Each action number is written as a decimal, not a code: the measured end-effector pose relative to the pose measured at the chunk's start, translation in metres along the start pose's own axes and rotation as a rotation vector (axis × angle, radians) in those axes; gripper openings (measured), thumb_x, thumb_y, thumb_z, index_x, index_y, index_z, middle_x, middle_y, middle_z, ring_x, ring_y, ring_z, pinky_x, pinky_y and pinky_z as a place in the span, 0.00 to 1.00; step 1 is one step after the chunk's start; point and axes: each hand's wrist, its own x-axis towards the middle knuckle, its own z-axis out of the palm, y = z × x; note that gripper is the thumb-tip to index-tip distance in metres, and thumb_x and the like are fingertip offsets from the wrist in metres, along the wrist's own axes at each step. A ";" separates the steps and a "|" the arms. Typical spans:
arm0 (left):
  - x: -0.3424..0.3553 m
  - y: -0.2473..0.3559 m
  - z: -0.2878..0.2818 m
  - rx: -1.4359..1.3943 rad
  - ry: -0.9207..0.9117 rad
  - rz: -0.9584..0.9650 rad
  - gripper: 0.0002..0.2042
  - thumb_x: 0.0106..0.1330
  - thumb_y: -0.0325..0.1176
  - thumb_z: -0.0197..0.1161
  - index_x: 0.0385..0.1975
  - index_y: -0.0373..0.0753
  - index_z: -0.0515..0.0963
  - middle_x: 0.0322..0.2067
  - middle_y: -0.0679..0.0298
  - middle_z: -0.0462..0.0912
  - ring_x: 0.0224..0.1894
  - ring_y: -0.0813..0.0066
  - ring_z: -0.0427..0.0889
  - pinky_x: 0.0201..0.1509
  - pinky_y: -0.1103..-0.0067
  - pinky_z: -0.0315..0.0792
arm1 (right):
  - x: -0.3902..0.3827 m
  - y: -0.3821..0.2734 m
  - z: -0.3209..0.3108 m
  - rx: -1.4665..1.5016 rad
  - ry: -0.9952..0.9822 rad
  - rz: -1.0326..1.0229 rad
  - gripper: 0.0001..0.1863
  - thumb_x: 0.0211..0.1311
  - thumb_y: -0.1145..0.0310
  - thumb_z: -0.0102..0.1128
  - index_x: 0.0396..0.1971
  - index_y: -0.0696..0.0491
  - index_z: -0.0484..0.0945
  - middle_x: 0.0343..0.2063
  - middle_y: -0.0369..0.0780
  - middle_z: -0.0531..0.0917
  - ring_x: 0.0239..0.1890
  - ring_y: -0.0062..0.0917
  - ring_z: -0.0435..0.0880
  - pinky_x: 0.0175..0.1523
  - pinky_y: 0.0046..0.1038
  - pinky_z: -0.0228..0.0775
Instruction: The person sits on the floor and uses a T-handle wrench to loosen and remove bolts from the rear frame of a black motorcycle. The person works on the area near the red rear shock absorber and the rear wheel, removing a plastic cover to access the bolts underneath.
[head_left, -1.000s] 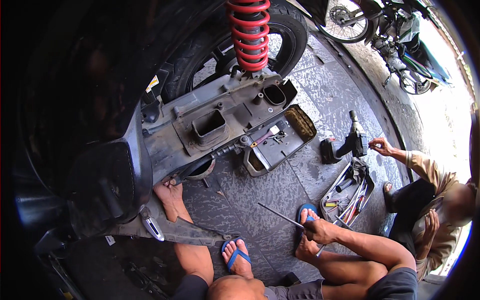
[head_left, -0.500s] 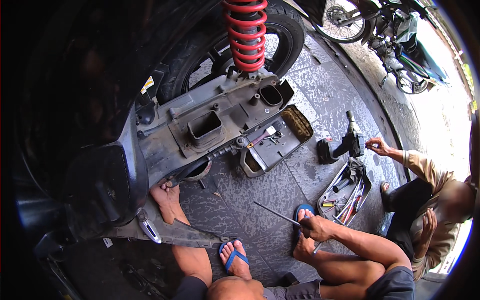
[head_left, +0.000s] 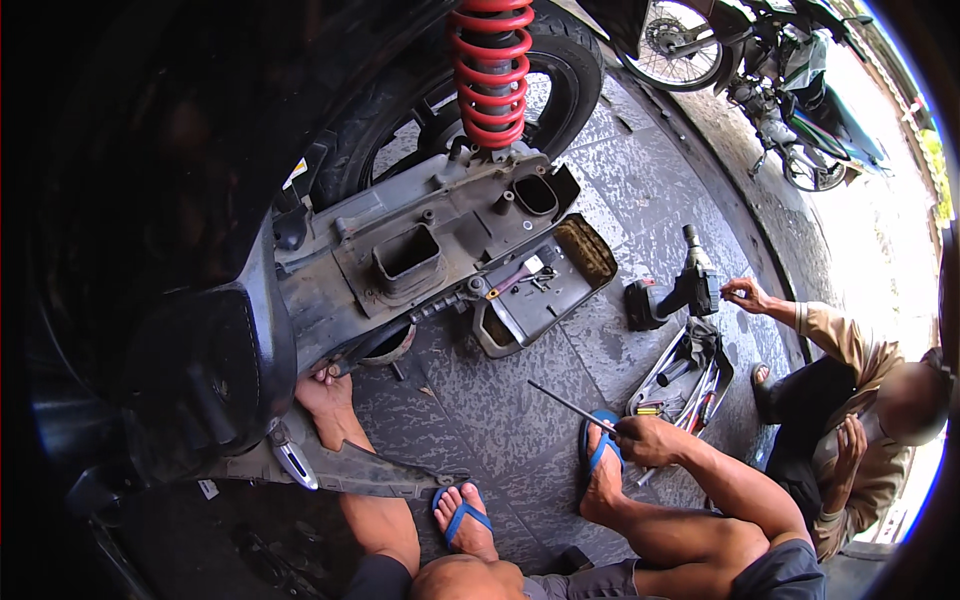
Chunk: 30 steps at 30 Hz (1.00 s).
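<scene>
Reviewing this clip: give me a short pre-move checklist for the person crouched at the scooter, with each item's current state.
1. Left hand is on the work: ok, it presses up under the grey engine casing.
2. Right hand has a firm hold on the long thin tool: ok, fist closed around its handle end.
3. Tool tip is seated on a fastener: not ok, it points into free air above the paving.
4. Which fastener the left fingers touch: cannot tell, hidden in shadow.
5. Spare tools within reach: ok, tool tray lies beside the right foot.

arms: bare, no sleeves | shorts: dark | sandals (head_left: 461,519): blue-strapped flip-flops
</scene>
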 end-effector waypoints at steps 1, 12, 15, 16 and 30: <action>-0.003 -0.001 0.004 0.005 0.000 0.012 0.11 0.67 0.33 0.49 0.24 0.39 0.74 0.12 0.71 0.67 0.12 0.85 0.64 0.16 0.86 0.68 | 0.000 0.003 0.000 -0.017 0.009 -0.004 0.17 0.62 0.62 0.49 0.36 0.63 0.76 0.28 0.49 0.81 0.34 0.38 0.82 0.41 0.37 0.70; -0.005 0.006 0.009 -0.003 0.014 -0.016 0.09 0.63 0.27 0.48 0.22 0.37 0.74 0.13 0.69 0.68 0.11 0.83 0.65 0.16 0.85 0.69 | 0.001 0.008 -0.008 -0.143 0.089 -0.021 0.17 0.60 0.64 0.49 0.38 0.63 0.77 0.33 0.54 0.81 0.38 0.46 0.82 0.44 0.40 0.70; -0.004 0.002 0.008 0.011 0.032 -0.029 0.09 0.62 0.26 0.47 0.23 0.37 0.74 0.13 0.69 0.67 0.11 0.83 0.64 0.16 0.85 0.69 | -0.003 0.009 -0.007 -0.159 0.066 0.000 0.17 0.60 0.63 0.49 0.37 0.63 0.78 0.33 0.54 0.81 0.39 0.45 0.82 0.44 0.40 0.70; -0.004 0.001 0.009 0.022 0.043 -0.028 0.09 0.62 0.26 0.47 0.23 0.37 0.74 0.13 0.69 0.67 0.11 0.83 0.64 0.16 0.85 0.70 | -0.003 0.009 -0.006 -0.162 0.051 0.005 0.17 0.60 0.63 0.49 0.37 0.63 0.78 0.33 0.54 0.81 0.39 0.45 0.82 0.44 0.40 0.70; -0.044 -0.039 -0.028 -0.080 -0.018 -0.408 0.12 0.69 0.40 0.46 0.26 0.43 0.69 0.19 0.70 0.69 0.11 0.86 0.62 0.09 0.87 0.60 | 0.007 0.024 -0.001 -0.140 0.036 -0.035 0.19 0.60 0.60 0.52 0.35 0.63 0.78 0.32 0.57 0.81 0.38 0.49 0.82 0.43 0.43 0.71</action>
